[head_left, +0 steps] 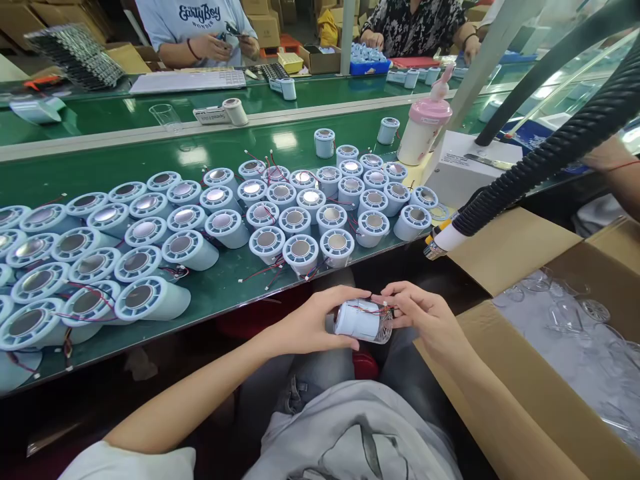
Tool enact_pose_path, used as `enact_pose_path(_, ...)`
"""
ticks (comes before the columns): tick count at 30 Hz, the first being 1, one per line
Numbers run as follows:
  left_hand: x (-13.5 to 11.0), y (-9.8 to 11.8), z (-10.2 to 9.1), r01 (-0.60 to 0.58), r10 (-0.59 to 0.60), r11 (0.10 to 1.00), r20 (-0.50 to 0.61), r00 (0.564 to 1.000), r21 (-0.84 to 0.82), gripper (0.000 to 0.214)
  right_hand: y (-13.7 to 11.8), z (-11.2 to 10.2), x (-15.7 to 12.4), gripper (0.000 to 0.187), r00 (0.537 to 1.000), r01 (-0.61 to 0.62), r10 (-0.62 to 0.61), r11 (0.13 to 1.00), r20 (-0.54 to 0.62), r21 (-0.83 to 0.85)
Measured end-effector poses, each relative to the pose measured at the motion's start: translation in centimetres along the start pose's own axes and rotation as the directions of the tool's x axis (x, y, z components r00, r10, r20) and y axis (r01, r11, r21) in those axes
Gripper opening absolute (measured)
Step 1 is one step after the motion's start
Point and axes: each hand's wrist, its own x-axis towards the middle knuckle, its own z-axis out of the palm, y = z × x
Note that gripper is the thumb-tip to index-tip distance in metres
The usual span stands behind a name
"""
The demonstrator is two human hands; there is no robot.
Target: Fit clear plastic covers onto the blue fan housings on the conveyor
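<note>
Above my lap, a light blue cylindrical housing (359,321) lies on its side in my left hand (317,320), thumb along the near side and fingers on the far side. A clear plastic cover (385,330) sits at its right end. Thin red and black wires (384,307) run over the top of that end. My right hand (417,310) is closed there, its fingertips pinched at the wires and close against the cover. What exactly lies between those fingertips is partly hidden.
Many similar housings (300,250) with loose wires stand on the green bench (210,307). At right are an open carton (500,347) of clear plastic parts, a black corrugated hose (540,140) and a pink-lidded bottle (425,127). Co-workers' hands (213,48) work across the bench.
</note>
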Motion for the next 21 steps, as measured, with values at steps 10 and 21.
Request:
enact_pose_path(10,-0.8,1.3,0.9,0.206,-0.211,0.883,0.036,0.977,-0.422,0.068,0.9,-1.0,-2.1,0.039,0.909,0.401,-0.302,0.82,0.286,-0.409)
enact_pose_path(21,-1.4,2.3,0.0,0.077,-0.069,0.963,0.038,0.997,-0.26,0.077,-1.1,-0.4,-3.0,0.047,0.955,0.104,-0.064,0.987,0.291,-0.126)
